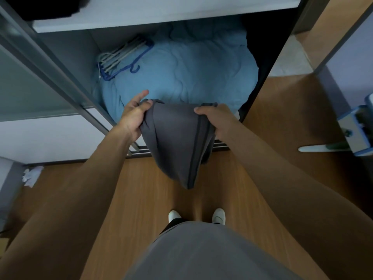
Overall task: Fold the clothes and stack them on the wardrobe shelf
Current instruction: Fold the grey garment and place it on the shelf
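A dark grey garment [177, 142] hangs in the air in front of the open wardrobe, partly folded, with a darker seam down its right side. My left hand [134, 116] pinches its upper left corner, index finger stretched out. My right hand [216, 120] grips its upper right edge. The white wardrobe shelf [141, 19] runs across the top of the view, and a black folded item [46, 7] lies on its left end.
Below the shelf, a light blue duvet [191, 69] fills the wardrobe's lower compartment, with blue and white hangers [123, 57] on its left. A sliding door frame [60, 77] stands at left. Wooden floor lies underfoot, and a blue-and-white object [357, 128] is at right.
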